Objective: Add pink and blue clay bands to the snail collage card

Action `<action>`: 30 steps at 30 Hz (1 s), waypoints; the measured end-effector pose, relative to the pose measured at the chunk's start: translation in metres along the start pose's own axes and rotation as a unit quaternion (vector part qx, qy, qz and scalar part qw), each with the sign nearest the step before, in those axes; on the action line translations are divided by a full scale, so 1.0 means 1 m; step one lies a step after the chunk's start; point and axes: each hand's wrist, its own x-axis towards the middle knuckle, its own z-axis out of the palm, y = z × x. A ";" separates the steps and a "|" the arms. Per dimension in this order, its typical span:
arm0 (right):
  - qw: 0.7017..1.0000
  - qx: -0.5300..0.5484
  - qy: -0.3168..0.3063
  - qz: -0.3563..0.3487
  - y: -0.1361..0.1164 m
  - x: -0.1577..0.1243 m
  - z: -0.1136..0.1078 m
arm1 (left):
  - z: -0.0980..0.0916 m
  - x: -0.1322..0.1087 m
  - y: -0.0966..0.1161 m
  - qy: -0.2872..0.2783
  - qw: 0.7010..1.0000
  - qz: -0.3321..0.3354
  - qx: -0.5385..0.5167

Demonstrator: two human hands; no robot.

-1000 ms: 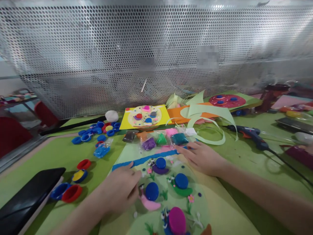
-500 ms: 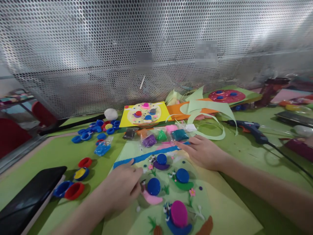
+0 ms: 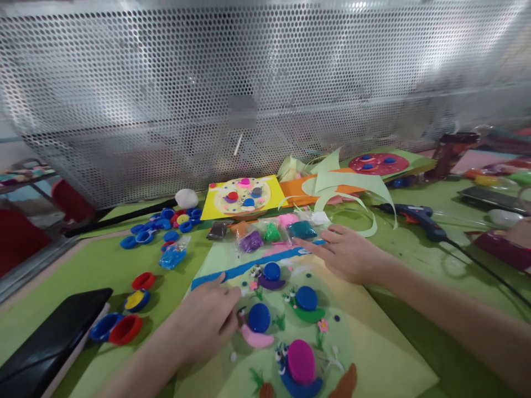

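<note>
A pale sheet (image 3: 385, 337) bears snail figures with bottle-cap shells: a pink snail (image 3: 256, 336), a green one (image 3: 309, 313), a purple one (image 3: 271, 282) and a blue one with a magenta cap (image 3: 302, 362). Across its top runs a blue strip (image 3: 257, 261). My left hand (image 3: 209, 312) rests at the strip's left end, index finger on it, other fingers curled, with what is under them hidden. At the right end lies my right hand (image 3: 348, 254), fingers spread and touching the strip, holding nothing.
Bagged clay (image 3: 251, 241) lies beyond the strip. To the left are loose caps (image 3: 143, 236) and a black phone (image 3: 58, 337). A yellow card (image 3: 209, 205) stands behind, near paper scraps (image 3: 352, 179). A glue gun (image 3: 418, 216) with its cord is at right.
The view has shifted slightly. Both hands stay on the blue strip in nearly the same pose. At the far right edge, more of another person's hand shows.
</note>
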 end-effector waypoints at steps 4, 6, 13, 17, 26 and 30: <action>0.996 0.018 0.059 0.067 0.004 -0.003 -0.004 | -0.002 0.000 0.001 -0.018 1.000 -0.019 -0.010; 0.990 0.071 0.079 0.088 0.005 -0.004 -0.004 | -0.003 0.000 0.002 -0.028 0.999 -0.034 -0.013; 0.959 0.228 0.068 0.154 0.001 -0.001 -0.004 | -0.003 -0.003 -0.004 0.071 0.984 -0.069 -0.149; 0.916 0.347 0.110 0.167 -0.023 0.008 -0.019 | -0.003 -0.005 0.002 0.209 0.931 -0.093 -0.285; 0.904 0.346 0.242 0.062 -0.068 0.021 -0.033 | -0.001 -0.005 0.041 0.098 0.792 -0.079 -0.597; 0.908 0.307 0.281 0.047 -0.069 0.021 -0.035 | 0.005 -0.003 0.046 0.119 0.746 -0.085 -0.650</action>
